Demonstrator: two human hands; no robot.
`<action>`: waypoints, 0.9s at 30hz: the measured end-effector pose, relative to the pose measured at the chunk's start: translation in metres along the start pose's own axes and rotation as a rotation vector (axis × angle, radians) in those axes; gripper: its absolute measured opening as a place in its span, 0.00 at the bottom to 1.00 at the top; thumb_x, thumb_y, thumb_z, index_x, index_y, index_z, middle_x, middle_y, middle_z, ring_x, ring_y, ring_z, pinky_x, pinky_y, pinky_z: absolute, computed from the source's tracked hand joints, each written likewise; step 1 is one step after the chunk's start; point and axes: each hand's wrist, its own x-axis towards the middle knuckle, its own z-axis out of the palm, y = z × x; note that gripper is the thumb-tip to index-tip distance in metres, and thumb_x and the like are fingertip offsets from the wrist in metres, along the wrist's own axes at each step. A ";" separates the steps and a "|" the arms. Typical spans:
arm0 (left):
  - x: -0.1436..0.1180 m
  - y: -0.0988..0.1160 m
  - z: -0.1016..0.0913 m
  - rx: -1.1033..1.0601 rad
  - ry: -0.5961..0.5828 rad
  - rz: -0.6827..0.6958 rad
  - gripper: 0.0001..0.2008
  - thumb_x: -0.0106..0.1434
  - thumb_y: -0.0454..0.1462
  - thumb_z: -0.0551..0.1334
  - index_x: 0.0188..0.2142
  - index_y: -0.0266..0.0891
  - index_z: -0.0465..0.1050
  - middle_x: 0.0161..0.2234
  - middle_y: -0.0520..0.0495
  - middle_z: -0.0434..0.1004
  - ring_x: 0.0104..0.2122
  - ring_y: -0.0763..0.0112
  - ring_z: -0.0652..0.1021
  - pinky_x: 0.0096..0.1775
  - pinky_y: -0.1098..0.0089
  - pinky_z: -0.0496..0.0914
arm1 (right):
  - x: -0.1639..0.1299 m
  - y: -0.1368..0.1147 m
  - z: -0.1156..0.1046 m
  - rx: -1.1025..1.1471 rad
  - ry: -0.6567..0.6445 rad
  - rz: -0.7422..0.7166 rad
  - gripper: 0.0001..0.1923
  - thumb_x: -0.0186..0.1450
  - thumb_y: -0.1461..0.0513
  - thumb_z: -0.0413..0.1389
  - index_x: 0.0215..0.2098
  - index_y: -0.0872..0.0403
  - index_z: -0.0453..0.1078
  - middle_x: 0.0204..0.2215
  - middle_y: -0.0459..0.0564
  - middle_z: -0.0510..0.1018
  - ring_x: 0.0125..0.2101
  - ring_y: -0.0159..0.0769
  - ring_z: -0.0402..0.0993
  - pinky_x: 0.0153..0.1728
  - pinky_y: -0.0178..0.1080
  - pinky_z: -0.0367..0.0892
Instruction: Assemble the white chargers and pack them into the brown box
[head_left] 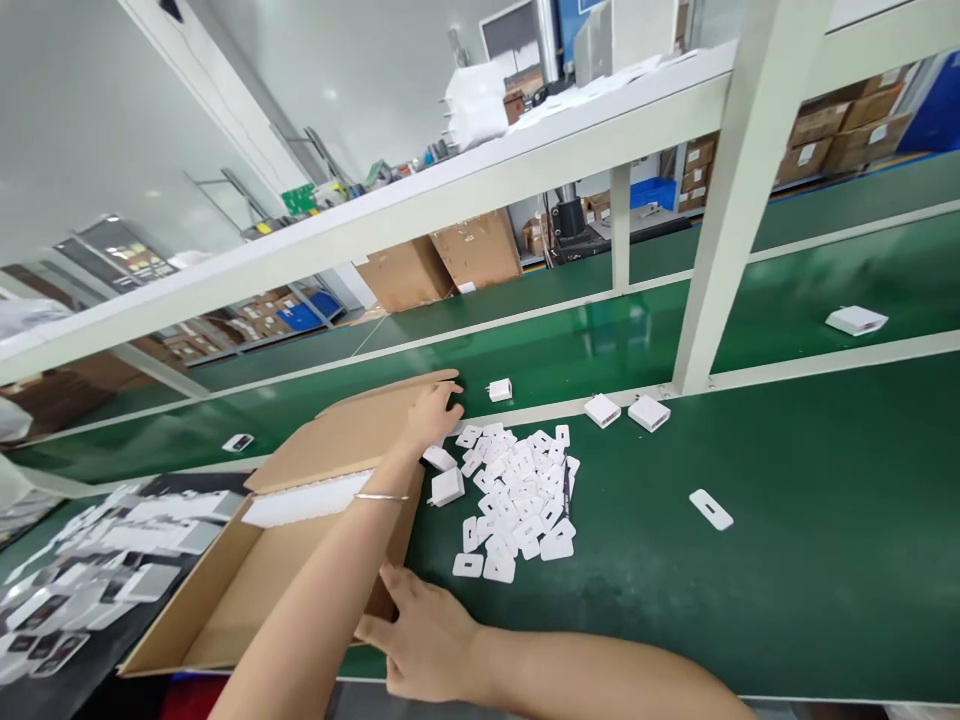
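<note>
Left hand (pixel 435 415) flat on the far flap of the open cardboard box (pixel 330 455), fingers spread, gripping nothing. Right hand (pixel 420 640) open against the box's near corner, fingers splayed. Box at the left edge of the green bench mat (pixel 787 560), just beside a pile of small white plastic pieces (pixel 517 490) and a white charger plug (pixel 448 487). Likely risk: a shoved box scattering that pile or knocking the plug off. Beyond, a white shelf frame (pixel 720 250), green belt, stacked cartons, factory floor.

Bright overhead light, glare on the green belt (pixel 585 345), edges warped.
</note>
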 end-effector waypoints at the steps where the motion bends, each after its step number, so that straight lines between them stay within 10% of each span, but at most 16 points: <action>1: 0.006 0.017 0.005 0.006 -0.001 0.005 0.20 0.70 0.40 0.54 0.59 0.45 0.72 0.60 0.37 0.73 0.59 0.49 0.76 0.56 0.50 0.73 | -0.011 0.002 -0.008 -0.018 0.009 -0.023 0.28 0.69 0.57 0.59 0.66 0.52 0.63 0.73 0.68 0.56 0.63 0.57 0.71 0.52 0.48 0.77; 6: 0.039 0.090 0.043 -0.011 -0.044 0.041 0.27 0.68 0.38 0.59 0.66 0.42 0.65 0.61 0.33 0.69 0.61 0.46 0.74 0.58 0.51 0.70 | -0.089 0.038 -0.085 -0.160 0.056 -0.150 0.05 0.69 0.60 0.59 0.40 0.52 0.74 0.54 0.55 0.78 0.45 0.41 0.76 0.44 0.40 0.75; 9: 0.061 0.114 0.069 -0.066 -0.088 0.018 0.33 0.68 0.41 0.62 0.70 0.41 0.57 0.67 0.30 0.62 0.61 0.42 0.73 0.58 0.50 0.70 | -0.140 0.075 -0.155 -0.248 0.047 0.093 0.03 0.68 0.65 0.57 0.35 0.52 0.71 0.36 0.50 0.77 0.36 0.39 0.73 0.38 0.40 0.72; 13: 0.083 0.127 0.092 -0.230 -0.110 -0.056 0.32 0.69 0.44 0.64 0.69 0.40 0.60 0.70 0.28 0.60 0.63 0.36 0.70 0.59 0.47 0.69 | -0.208 0.119 -0.220 -0.501 0.125 0.500 0.10 0.65 0.65 0.60 0.45 0.54 0.70 0.39 0.53 0.76 0.36 0.44 0.76 0.33 0.41 0.73; 21: 0.075 0.155 0.085 -0.846 -0.014 -0.107 0.23 0.75 0.50 0.55 0.60 0.37 0.66 0.55 0.32 0.74 0.44 0.55 0.83 0.46 0.60 0.75 | -0.285 0.151 -0.233 -0.710 0.221 0.587 0.11 0.78 0.60 0.44 0.39 0.51 0.63 0.32 0.48 0.71 0.22 0.36 0.74 0.18 0.35 0.63; 27: -0.014 0.186 0.057 -1.353 0.018 0.047 0.25 0.78 0.51 0.47 0.63 0.37 0.60 0.50 0.34 0.78 0.35 0.65 0.81 0.40 0.62 0.76 | -0.268 0.162 -0.237 -0.606 0.205 0.607 0.21 0.80 0.59 0.39 0.31 0.51 0.64 0.27 0.46 0.70 0.15 0.32 0.68 0.18 0.37 0.58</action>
